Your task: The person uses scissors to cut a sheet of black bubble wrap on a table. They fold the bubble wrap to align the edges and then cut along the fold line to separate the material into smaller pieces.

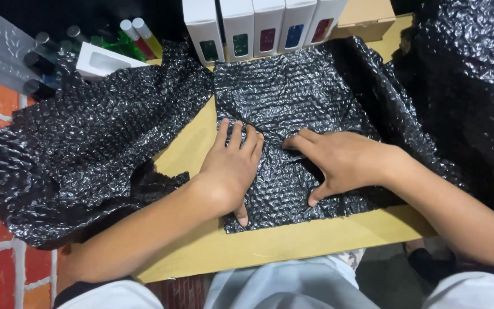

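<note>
Flat-palmed, both hands press black bubble wrap (pixel 281 114) without gripping.
Left hand (pixel 231 166) and right hand (pixel 338 160) rest near its front edge; bare cardboard (pixel 293 240) lies in front, white boxes (pixel 258 28) behind.

Bare bench (pixel 293 243) lies open along the near edge; white boxes (pixel 264 28) wall the far side, heaped black bubble wrap (pixel 87 149) crowds left and right.

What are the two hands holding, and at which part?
Nothing is gripped: left hand and right hand press flat on the middle of the black bubble wrap sheet.
</note>
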